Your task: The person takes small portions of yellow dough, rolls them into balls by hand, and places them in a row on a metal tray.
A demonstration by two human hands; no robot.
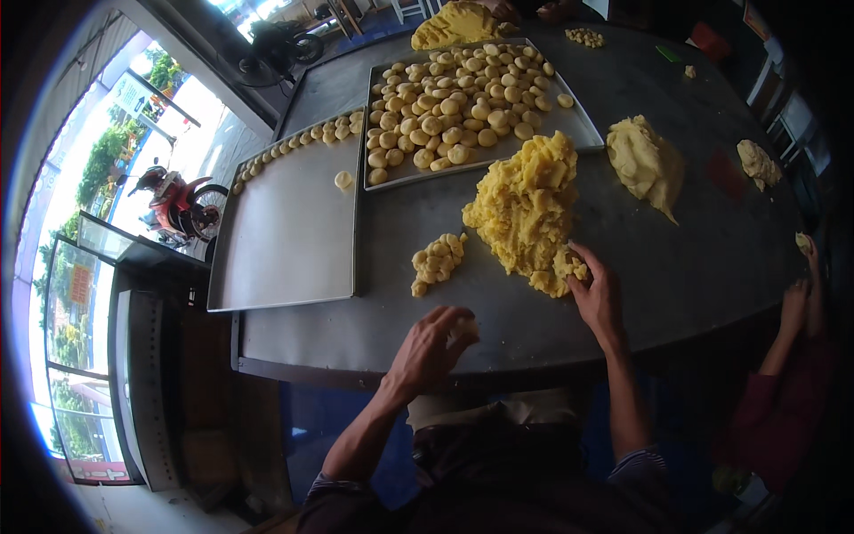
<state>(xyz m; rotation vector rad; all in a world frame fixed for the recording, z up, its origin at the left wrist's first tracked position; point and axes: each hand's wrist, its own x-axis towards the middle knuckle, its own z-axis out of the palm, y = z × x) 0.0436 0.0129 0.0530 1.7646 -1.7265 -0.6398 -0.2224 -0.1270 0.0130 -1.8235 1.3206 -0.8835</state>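
My left hand is curled around a small pale dough piece just above the table's near edge. My right hand pinches the lower edge of a crumbly yellow dough mound. A small pile of dough balls lies beyond my left hand. Farther back, a metal tray holds several round dough pieces, and a second tray at left has rows of them along its far sides.
The dark metal table bears pale dough lumps at right and yellow dough at the back. Another person's hands are at the right edge. A red motorbike stands outside at left.
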